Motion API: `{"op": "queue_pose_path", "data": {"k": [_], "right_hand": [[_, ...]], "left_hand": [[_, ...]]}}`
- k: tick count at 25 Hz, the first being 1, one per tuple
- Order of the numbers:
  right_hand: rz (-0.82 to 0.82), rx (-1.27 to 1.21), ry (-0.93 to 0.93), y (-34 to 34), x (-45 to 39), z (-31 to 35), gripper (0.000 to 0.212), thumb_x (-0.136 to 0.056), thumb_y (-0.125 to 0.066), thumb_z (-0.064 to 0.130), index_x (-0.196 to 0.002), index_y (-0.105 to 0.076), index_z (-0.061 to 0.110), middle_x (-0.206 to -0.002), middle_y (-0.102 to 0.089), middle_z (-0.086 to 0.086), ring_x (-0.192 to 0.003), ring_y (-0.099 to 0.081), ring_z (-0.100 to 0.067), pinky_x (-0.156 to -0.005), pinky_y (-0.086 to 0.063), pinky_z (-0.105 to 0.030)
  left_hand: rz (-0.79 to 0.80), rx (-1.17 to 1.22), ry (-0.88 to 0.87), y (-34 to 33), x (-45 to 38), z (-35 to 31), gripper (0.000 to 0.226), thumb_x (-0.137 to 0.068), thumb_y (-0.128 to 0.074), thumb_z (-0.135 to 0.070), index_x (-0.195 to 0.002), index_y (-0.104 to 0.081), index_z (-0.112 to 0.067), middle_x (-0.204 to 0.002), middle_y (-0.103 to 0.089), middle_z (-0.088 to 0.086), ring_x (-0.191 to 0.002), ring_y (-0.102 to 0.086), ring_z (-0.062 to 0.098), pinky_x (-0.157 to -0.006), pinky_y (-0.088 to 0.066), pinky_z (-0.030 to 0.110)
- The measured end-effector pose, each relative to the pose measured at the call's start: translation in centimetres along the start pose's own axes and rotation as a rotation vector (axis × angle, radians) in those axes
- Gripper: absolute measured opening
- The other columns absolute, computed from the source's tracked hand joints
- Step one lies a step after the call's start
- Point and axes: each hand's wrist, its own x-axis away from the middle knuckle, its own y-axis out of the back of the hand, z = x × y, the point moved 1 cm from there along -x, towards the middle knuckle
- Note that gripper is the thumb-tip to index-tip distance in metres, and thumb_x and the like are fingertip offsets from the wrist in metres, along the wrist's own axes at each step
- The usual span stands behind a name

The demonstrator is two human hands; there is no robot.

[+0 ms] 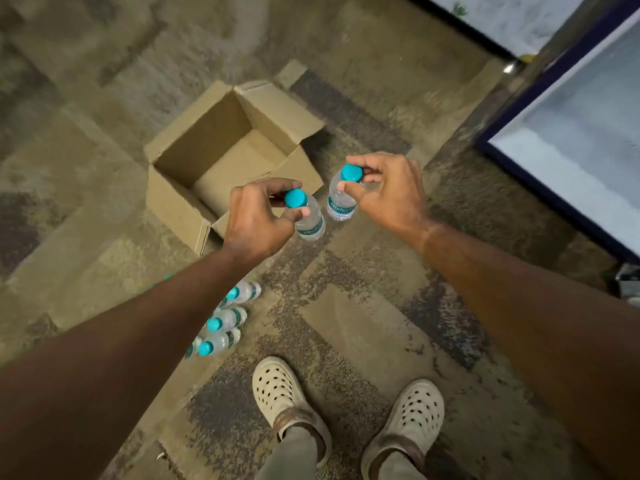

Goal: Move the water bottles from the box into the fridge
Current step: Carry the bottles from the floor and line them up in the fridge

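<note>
A patchy brown and grey carpet floor (363, 323) fills the view from above. At the right edge stands the fridge (581, 147), a dark blue frame around a pale frosted panel. Near the middle of the floor sits an open cardboard box (194, 202), flaps spread, its inside showing only bare cardboard. The person's two forearms reach forward over the floor, and two cream perforated clogs (280, 393) show at the bottom. The left hand (256, 220) has its grip clamped on the neck of one water bottle (311, 221), fingertips pinching just under the teal cap, beside the box's near corner. The right hand (388, 188) pinches a second water bottle (341, 204) the same way, just beside the first. Several more bottles (225, 320) stand grouped on the floor under the left forearm, partly hidden by it.
</note>
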Motion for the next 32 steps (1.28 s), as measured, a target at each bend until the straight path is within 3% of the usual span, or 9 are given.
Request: {"op": "queue_pose_path", "data": {"k": [3,8,13,21,26,32], "right_hand": [[-0.100,-0.018,-0.020,6.6,0.5,1.5,0.044,-0.075,-0.082,0.024,-0.116,-0.070,0.012,-0.103,-0.072,0.002,-0.086,-0.067,-0.008,-0.079,-0.056,-0.018],[-0.255,-0.050,-0.067,18.0,1.8,3.2,0.043,-0.074,-0.083,0.024,-0.114,-0.071,0.014,-0.097,-0.071,0.007,-0.081,-0.066,-0.003,-0.075,-0.054,-0.010],[-0.413,-0.077,-0.109,29.2,3.7,3.7,0.042,-0.073,-0.084,0.025,-0.112,-0.072,0.014,-0.100,-0.073,0.005,-0.081,-0.068,-0.003,-0.077,-0.054,-0.011],[-0.740,-0.101,-0.116,44.5,6.7,3.7,0.043,-0.075,-0.083,0.024,-0.114,-0.071,0.013,-0.100,-0.071,0.008,-0.080,-0.067,0.002,-0.078,-0.054,-0.010],[-0.924,-0.058,-0.099,52.5,6.7,3.7,0.043,-0.074,-0.083,0.024,-0.114,-0.071,0.013,-0.099,-0.071,0.009,-0.075,-0.063,0.006,-0.075,-0.051,-0.006],[-1.090,0.020,-0.097,60.1,4.3,1.7,0.043,-0.076,-0.082,0.027,-0.115,-0.071,0.013,-0.107,-0.072,0.003,-0.082,-0.067,-0.004,-0.081,-0.056,-0.016]], "left_hand": [[0.022,0.016,-0.072,0.6,-1.0,-6.6,0.038,-0.077,-0.081,-0.013,-0.113,-0.070,-0.014,-0.101,-0.066,-0.013,-0.082,-0.063,-0.006,-0.078,-0.046,0.001],[0.059,0.031,-0.206,0.1,-2.2,-18.7,0.038,-0.076,-0.081,-0.013,-0.112,-0.071,-0.014,-0.099,-0.068,-0.012,-0.084,-0.066,-0.001,-0.080,-0.049,0.005],[0.098,0.073,-0.324,-2.5,-2.5,-30.4,0.039,-0.073,-0.084,-0.015,-0.110,-0.072,-0.016,-0.101,-0.070,-0.011,-0.089,-0.068,-0.001,-0.092,-0.055,0.026],[0.150,0.063,-0.576,-7.3,-1.8,-46.9,0.040,-0.076,-0.082,-0.016,-0.114,-0.070,-0.013,-0.102,-0.069,-0.008,-0.088,-0.067,0.002,-0.088,-0.054,0.019],[0.188,0.083,-0.748,-10.5,-2.5,-56.3,0.042,-0.079,-0.080,-0.019,-0.119,-0.068,-0.013,-0.101,-0.067,-0.009,-0.083,-0.063,-0.004,-0.080,-0.050,0.006],[0.264,0.186,-0.864,-15.9,-5.9,-66.2,0.038,-0.078,-0.080,-0.016,-0.114,-0.069,-0.011,-0.099,-0.069,-0.006,-0.088,-0.067,0.004,-0.085,-0.052,0.012]]}}
